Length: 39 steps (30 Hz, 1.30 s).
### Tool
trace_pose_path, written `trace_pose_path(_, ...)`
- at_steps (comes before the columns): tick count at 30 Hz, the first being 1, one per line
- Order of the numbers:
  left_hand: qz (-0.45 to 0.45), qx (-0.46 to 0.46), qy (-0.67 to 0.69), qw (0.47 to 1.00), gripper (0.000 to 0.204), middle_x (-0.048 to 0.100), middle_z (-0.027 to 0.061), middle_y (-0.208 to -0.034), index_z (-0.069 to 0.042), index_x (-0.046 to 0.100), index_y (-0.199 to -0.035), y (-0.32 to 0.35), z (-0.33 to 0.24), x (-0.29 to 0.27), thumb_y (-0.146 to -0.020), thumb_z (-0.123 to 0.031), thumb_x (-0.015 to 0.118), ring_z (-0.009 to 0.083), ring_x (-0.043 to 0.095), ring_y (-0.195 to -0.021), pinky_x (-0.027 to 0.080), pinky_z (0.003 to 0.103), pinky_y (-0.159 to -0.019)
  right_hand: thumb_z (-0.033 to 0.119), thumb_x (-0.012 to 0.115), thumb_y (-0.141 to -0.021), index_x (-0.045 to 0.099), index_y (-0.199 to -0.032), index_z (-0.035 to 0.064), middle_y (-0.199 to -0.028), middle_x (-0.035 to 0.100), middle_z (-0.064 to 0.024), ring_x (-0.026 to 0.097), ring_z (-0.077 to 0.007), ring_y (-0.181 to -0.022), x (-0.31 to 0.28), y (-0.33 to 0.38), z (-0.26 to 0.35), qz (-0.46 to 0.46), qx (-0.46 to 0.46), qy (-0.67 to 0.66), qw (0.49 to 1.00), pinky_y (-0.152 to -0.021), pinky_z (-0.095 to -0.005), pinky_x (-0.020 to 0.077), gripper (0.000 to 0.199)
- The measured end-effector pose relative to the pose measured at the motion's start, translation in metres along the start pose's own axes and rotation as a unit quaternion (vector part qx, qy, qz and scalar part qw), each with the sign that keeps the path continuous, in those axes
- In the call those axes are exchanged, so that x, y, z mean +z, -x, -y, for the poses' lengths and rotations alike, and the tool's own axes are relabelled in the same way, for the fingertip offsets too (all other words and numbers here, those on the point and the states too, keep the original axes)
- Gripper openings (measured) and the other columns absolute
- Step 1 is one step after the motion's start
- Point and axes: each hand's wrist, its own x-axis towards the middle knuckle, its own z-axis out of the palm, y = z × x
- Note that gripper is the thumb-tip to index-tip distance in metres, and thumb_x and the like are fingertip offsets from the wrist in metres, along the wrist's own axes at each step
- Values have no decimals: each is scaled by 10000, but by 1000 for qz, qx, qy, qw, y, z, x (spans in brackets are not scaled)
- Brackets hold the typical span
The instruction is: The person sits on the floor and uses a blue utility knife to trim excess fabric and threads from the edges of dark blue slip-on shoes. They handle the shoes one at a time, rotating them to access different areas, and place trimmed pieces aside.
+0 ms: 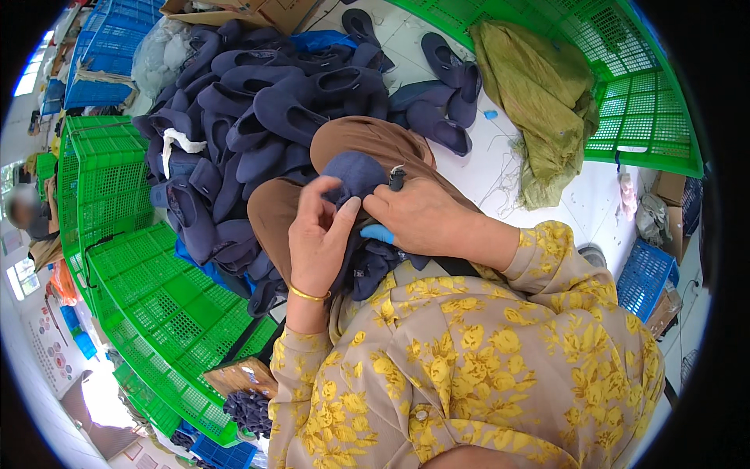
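A navy slip-on shoe point(355, 172) lies over my lap between the knees, its rounded end pointing away from me. My left hand point(316, 242), with a gold bangle at the wrist, is bent at the shoe's near left side, thumb and forefinger against it. My right hand point(426, 215) is closed at the shoe's right side. A small black piece with a bright metal tip point(397, 178) sticks up from its fingers; its kind is unclear. A blue covering point(377, 233) shows on one right finger. More dark navy fabric point(371, 270) is bunched below the hands.
A large heap of navy shoes point(242, 102) lies ahead and left, with several loose shoes point(441, 117) to its right. Green crates point(172, 305) stand at left and another green crate point(648, 117) at far right. An olive sack point(535, 102) lies on white tiles.
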Motion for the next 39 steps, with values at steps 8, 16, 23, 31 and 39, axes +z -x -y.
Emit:
trace_pose_path(8, -16, 26, -2, 1000, 48, 527, 9, -730, 11, 538, -882, 17, 13, -9, -904, -29, 555, 63, 489, -667, 425, 215, -606, 82, 645, -804, 568, -1043, 81, -890, 647, -122, 644, -350, -752, -13, 7, -11, -51, 107, -236, 964, -635, -424, 504, 251)
trace_pose_path(16, -16, 154, -138, 978, 94, 630, 65, -864, -4, 613, -975, 39, 6, -9, -908, -17, 548, 133, 582, -750, 452, 231, -684, 73, 630, -881, 556, -1230, 130, -1025, 658, -107, 652, -283, -859, -3, -9, -18, -47, 89, -251, 963, -734, -334, 501, 362)
trace_pose_path(23, 72, 188, -379, 903, 213, 656, 116, -869, -41, 662, -951, 74, 12, -57, -790, -161, 733, 329, 612, -825, 469, 420, -808, 76, 626, -886, 578, -1146, 97, -967, 668, -81, 630, -178, -772, -5, -7, -22, -122, 230, -341, 903, -728, -291, 483, 265)
trace_pose_path(31, -420, -38, 39, 906, 310, 635, 65, -1081, 2, 639, -1145, 112, 32, -231, -856, -107, 671, 136, 580, -963, 467, 294, -874, 43, 610, -909, 593, -1046, 47, -882, 548, 52, 437, -47, -748, 2, -7, -42, -193, 251, -379, 870, -678, -200, 391, 138)
trace_pose_path(39, -713, 128, -29, 689, 291, 635, 93, -1123, 11, 615, -1147, 194, 47, -353, -885, -113, 596, 208, 603, -1013, 498, 348, -861, 1, 575, -914, 573, -1064, 18, -968, 571, 3, 513, -75, -908, 6, -10, -38, -173, 286, -376, 864, -841, -208, 411, 151)
